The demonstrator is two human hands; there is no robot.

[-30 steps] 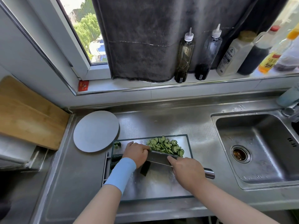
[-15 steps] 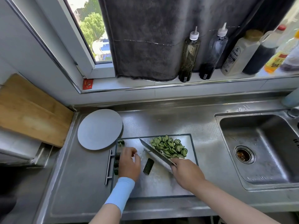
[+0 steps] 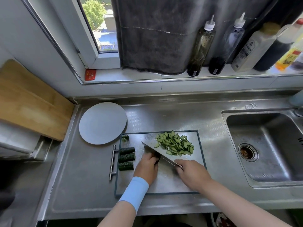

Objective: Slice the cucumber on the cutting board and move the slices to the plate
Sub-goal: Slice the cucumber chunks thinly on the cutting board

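Observation:
A steel cutting board (image 3: 164,182) with a dark rim lies on the counter. A heap of thin cucumber slices (image 3: 176,145) covers its far right part. Three dark green cucumber chunks (image 3: 126,158) lie side by side at its left edge, and a small end piece (image 3: 125,137) sits in the far left corner. My left hand (image 3: 146,167) presses down on another cucumber piece, mostly hidden under the fingers. My right hand (image 3: 191,174) grips a cleaver (image 3: 155,153) whose blade runs diagonally just beside my left fingers. The round grey plate (image 3: 102,122) stands bare, left of the board.
A sink (image 3: 265,148) lies to the right. Several sauce and oil bottles (image 3: 200,46) line the windowsill behind, under a dark cloth. A wooden board (image 3: 27,102) leans at the far left. The board's metal handle (image 3: 112,162) sticks out on its left side.
My left hand moved right from the chunks at the board's edge and came down on the lone piece in the middle. The cleaver swung in close beside those fingers.

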